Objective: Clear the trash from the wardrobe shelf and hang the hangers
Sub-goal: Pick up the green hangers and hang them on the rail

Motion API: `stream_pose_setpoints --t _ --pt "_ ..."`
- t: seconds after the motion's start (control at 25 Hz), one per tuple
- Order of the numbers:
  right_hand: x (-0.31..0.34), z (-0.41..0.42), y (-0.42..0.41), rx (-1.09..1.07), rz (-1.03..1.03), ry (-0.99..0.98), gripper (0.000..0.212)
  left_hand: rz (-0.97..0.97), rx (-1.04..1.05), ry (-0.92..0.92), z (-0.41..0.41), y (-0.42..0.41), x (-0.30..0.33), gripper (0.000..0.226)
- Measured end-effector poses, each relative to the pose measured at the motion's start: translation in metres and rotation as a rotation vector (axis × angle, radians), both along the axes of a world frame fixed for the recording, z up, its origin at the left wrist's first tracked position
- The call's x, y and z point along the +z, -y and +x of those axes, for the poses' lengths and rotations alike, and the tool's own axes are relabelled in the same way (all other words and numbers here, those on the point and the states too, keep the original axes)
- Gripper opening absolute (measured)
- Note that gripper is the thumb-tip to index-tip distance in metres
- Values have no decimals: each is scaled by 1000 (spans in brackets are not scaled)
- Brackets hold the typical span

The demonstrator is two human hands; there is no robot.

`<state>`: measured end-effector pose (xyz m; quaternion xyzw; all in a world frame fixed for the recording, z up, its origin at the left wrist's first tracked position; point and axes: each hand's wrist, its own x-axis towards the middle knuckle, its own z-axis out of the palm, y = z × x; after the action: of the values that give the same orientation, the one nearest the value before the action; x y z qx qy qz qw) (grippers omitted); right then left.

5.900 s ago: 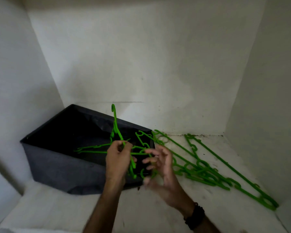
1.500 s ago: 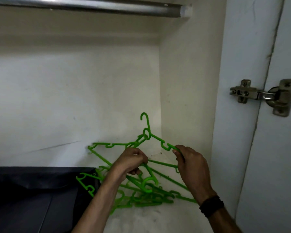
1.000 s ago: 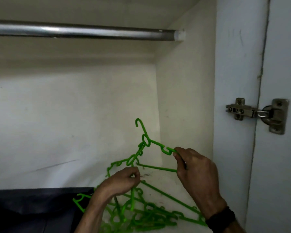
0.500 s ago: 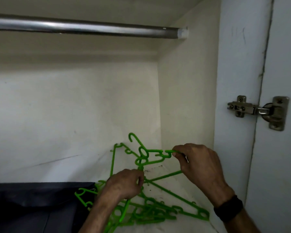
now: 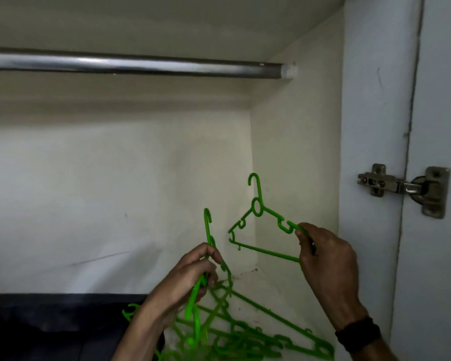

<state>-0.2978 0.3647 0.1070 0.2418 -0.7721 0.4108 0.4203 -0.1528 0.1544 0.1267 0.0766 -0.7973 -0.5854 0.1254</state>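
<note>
My right hand [image 5: 326,259] grips one green hanger [image 5: 257,209] by its right shoulder and holds it upright in the air near the wardrobe's right inner wall. My left hand [image 5: 193,274] is closed on a second green hanger [image 5: 207,230], seen edge-on with its hook pointing up. Several more green hangers [image 5: 245,332] lie in a tangled heap on the white shelf below both hands. A metal hanging rail [image 5: 130,65] runs across the top of the wardrobe, bare, well above both hooks.
A dark fabric bin [image 5: 50,324] sits at the lower left on the shelf. The wardrobe's right side panel and open door with a metal hinge [image 5: 404,188] stand to the right. The white back wall [image 5: 115,191] is behind the hangers.
The two held hangers have come apart: my right hand lifted one up and to the right, free of the other. My left hand raised the second hanger, hook up.
</note>
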Motion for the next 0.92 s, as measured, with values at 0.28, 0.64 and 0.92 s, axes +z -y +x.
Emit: stream_pose_setpoints --t 0.28,0.64,0.92 --pt "63 17 -12 -80 -135 -228 24 -24 42 -376 -12 -32 82 26" --pt "153 14 -26 -118 -215 -367 25 -126 -21 -569 -48 -76 162 19" --pt "190 -27 -13 -153 0 -108 36 -167 -29 -612 -83 -97 195 28"
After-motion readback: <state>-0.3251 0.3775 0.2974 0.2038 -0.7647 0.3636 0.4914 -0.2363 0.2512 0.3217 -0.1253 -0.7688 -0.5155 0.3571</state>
